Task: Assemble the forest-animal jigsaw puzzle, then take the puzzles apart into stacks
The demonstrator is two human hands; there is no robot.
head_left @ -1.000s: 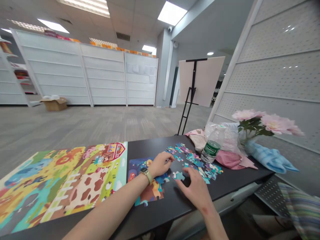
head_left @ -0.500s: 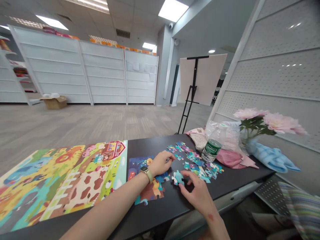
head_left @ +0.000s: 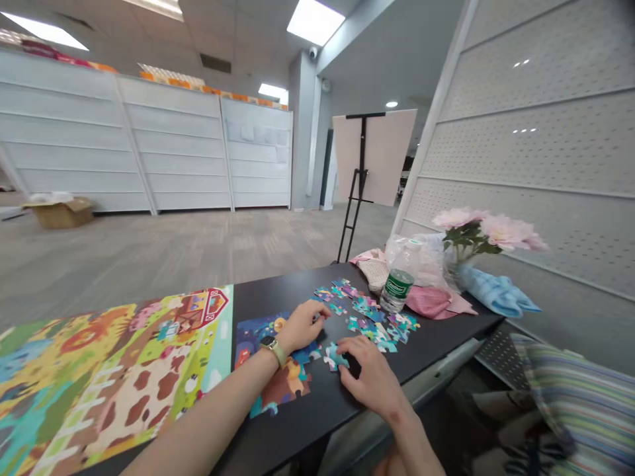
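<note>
My left hand (head_left: 301, 326), with a watch (head_left: 270, 343) on its wrist, rests over the upper right of a partly joined jigsaw puzzle (head_left: 285, 387). Its fingers are loosely bent, thumb apart, and nothing shows in them. Just right of that puzzle lies a teal and white puzzle piece (head_left: 334, 357), flat on the dark table (head_left: 278, 288). The thumb and fingertips of my right hand (head_left: 367, 370) are on the piece's right side, gripping it. Beyond both hands several loose puzzle pieces (head_left: 370, 311) are scattered, some overlapping. My left hand hides part of the joined puzzle.
A water bottle (head_left: 398, 281) stands behind the loose pieces, beside pink cloth (head_left: 429, 301), a vase of pink flowers (head_left: 506, 231) and blue cloth (head_left: 496, 291). Animal picture boards (head_left: 149, 383) cover the table's left end. A striped cushion (head_left: 585, 396) lies at the lower right.
The view has turned to the right, so everything sits further left. My right hand stays at the teal piece, its fingers slightly more drawn in. My left hand keeps its place on the puzzle.
</note>
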